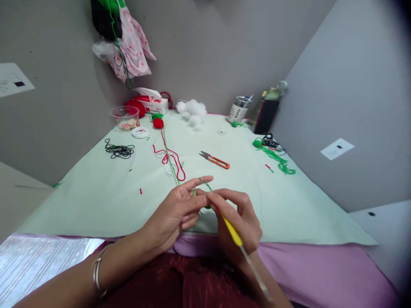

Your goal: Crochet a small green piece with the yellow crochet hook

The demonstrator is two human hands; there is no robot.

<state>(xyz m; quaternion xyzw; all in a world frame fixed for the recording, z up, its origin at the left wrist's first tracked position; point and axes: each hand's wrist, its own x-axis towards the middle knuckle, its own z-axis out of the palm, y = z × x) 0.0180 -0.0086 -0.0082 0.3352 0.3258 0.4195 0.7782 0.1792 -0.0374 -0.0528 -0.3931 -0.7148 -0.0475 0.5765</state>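
Green yarn (170, 160) runs from the upper left of the table down to my left hand (178, 207), passing over its raised index finger. The left thumb and lower fingers pinch a small dark green piece, mostly hidden between the hands. My right hand (240, 218) is closed round a crochet hook with a yellow grip (233, 231); its metal end points down to the right. The hook's tip is hidden by the fingers, which touch those of my left hand. Orange-handled snips (219, 161) lie just beyond both hands.
Black cord (119, 150), a red yarn ball (158, 123) and a clear tub (125, 118) are on the left. White stuffing (195, 112), a tissue box (154, 104) and a pen tin (239, 110) stand at the back. Green yarn strands (279, 160), a bottle and a phone are on the right.
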